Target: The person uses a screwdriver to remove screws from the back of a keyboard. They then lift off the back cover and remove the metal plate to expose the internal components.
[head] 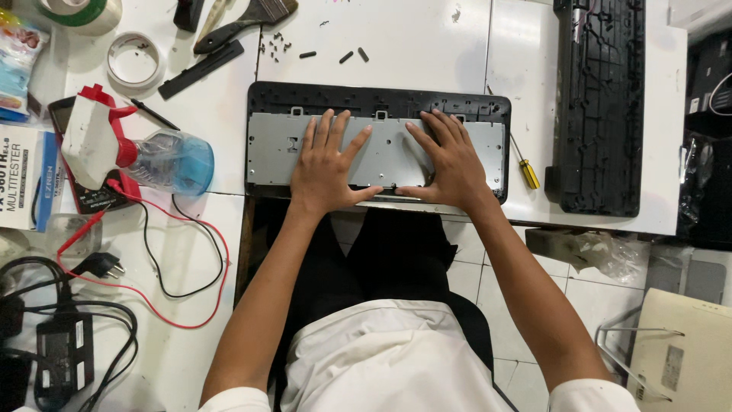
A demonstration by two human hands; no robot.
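An opened keyboard point(267, 99) lies upside down at the table's near edge, a grey metal plate point(267, 149) set in its black frame. My left hand point(326, 164) rests flat on the plate's middle, fingers spread. My right hand point(450, 160) presses flat on the plate just to the right, thumb along its near edge. Neither hand holds anything. A yellow-handled screwdriver point(526, 169) lies just right of the keyboard.
A second black keyboard shell point(598, 107) stands lengthwise at right. Small screws point(276, 44) and a brush point(244, 21) lie behind. At left sit a spray bottle point(145, 156), tape rolls point(135, 59), a multimeter with red and black leads point(164, 275), and a power adapter point(65, 351).
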